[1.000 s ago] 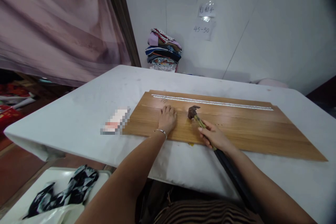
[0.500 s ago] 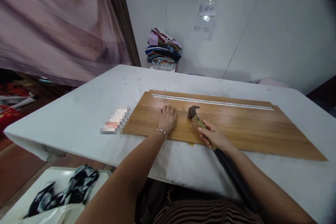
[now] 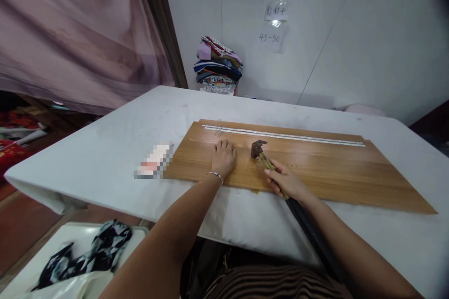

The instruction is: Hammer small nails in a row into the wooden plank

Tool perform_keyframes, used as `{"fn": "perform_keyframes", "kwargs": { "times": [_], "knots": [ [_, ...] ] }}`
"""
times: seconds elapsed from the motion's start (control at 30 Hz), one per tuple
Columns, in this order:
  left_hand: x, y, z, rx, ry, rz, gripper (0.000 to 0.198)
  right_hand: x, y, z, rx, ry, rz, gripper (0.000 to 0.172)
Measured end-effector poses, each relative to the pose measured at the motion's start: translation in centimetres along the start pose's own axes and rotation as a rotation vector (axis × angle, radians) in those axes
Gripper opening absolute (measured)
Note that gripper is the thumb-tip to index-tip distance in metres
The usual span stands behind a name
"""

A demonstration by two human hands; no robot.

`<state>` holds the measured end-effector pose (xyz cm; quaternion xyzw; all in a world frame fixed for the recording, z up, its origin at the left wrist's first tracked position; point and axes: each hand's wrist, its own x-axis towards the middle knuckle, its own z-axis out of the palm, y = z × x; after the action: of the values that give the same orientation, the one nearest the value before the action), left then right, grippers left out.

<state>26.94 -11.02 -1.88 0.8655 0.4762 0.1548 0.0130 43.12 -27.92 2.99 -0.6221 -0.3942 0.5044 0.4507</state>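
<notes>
My left hand (image 3: 223,157) lies flat on the left part of a wooden board (image 3: 336,173), fingers stretched out and holding nothing. In my right hand (image 3: 286,180) is a claw hammer (image 3: 258,148), gripped partway along its handle. Its rusty head rests on or just over the board, between my two hands; I cannot tell whether it touches. The long dark handle end runs back under my right forearm. Several nails (image 3: 219,133) lie just beyond my left fingertips. Small dark dots (image 3: 292,165) mark the board right of the hammer.
Two white printed strips (image 3: 284,136) run along the board's far edge. A pixelated flat object (image 3: 154,161) lies left of the board on the white-covered table (image 3: 105,149). Folded cloths (image 3: 219,65) are stacked by the wall. A white stool (image 3: 70,236) with patterned fabric stands at lower left.
</notes>
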Motion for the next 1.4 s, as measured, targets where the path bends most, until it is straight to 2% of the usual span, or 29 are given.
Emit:
{"fn": "perform_keyframes", "kwargs": {
  "times": [0.33, 0.73, 0.97, 1.4],
  "knots": [
    [0.04, 0.1, -0.11, -0.007, -0.009, -0.01, 0.033, -0.11, -0.19, 0.06, -0.006, 0.004, 0.006, 0.065],
    [0.16, -0.05, 0.13, -0.001, -0.015, -0.005, 0.034, -0.19, -0.4, 0.1, 0.007, 0.016, 0.025, 0.056],
    [0.13, -0.02, 0.07, -0.002, -0.004, -0.003, 0.033, -0.05, -0.02, -0.04, 0.005, 0.0, -0.009, 0.063],
    [0.08, 0.08, -0.07, -0.015, -0.014, -0.014, 0.032, -0.05, -0.09, 0.02, 0.01, -0.001, -0.009, 0.062]
  ]
}}
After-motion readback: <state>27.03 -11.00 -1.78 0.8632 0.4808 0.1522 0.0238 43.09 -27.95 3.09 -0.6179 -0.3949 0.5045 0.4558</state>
